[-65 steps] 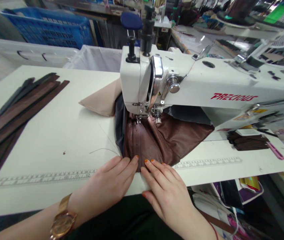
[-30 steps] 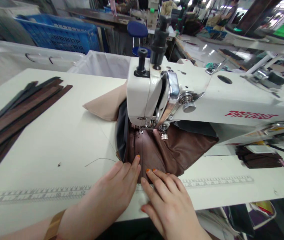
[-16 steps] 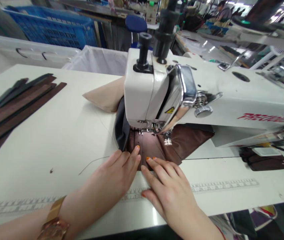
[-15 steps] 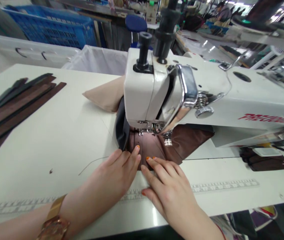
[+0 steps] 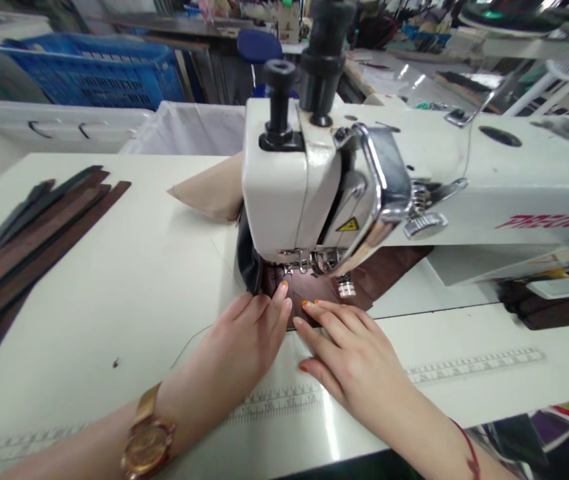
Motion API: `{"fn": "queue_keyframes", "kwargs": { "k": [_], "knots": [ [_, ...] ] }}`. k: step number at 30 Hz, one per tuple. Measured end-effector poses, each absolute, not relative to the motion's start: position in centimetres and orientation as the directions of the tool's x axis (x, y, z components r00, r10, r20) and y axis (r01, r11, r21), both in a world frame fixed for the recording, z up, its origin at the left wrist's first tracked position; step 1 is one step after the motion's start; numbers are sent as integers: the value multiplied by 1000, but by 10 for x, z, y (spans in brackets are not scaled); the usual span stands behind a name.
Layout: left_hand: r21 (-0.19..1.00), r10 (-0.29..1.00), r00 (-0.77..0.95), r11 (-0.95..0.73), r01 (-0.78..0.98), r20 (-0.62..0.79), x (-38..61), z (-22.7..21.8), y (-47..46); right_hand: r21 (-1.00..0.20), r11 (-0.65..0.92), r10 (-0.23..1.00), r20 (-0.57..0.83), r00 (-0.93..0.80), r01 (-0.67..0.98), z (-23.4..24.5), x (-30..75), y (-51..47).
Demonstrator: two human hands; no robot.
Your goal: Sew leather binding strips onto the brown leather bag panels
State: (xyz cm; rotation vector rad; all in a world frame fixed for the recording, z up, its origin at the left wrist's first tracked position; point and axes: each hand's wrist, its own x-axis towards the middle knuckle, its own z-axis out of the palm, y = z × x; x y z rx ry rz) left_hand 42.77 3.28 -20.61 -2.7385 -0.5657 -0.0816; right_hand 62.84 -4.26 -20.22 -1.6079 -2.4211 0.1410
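A brown leather piece [image 5: 389, 267] lies under the head of a white sewing machine [image 5: 314, 180], its near edge just in front of the presser foot [image 5: 297, 263]. My left hand [image 5: 244, 337] lies flat on the leather's left part, fingers stretched toward the foot. Beside it my right hand [image 5: 351, 353] also rests flat, fingertips on the leather's near edge. Both hands press the leather down and hold nothing. A dark lining [image 5: 247, 263] curls up at the leather's left side.
A stack of dark leather strips [image 5: 24, 247] lies at the table's left. Beige fabric [image 5: 211, 190] sits behind the machine head. A printed ruler [image 5: 469, 363] runs along the table's front edge. Dark pieces [image 5: 554, 310] lie at the right. A blue crate [image 5: 89, 70] stands behind.
The leather has fed further back under the machine, and both hands have slid forward with it, closer to the presser foot. The view has moved nearer the machine head.
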Motion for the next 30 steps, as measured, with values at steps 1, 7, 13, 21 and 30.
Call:
{"fn": "queue_keyframes", "kwargs": {
  "k": [1,7,13,21,30],
  "knots": [
    [-307,369,919,-867,393,135,426,-207,34,-210,390,920,137,-368,896,-203,629,-43],
    [66,410,836,-907,416,365,413,-207,51,-254,388,921,142,-363,886,-205,636,-49],
    [840,876,481,-286,462,34,413,-195,80,-281,377,926,130,-354,882,-204,638,-52],
    [544,746,587,-648,533,313,416,-196,55,-276,395,918,152,-366,876,-204,636,-53],
    [-119,265,890,-937,329,372,414,-206,33,-286,393,919,135,-370,874,-204,638,-55]
  ]
}}
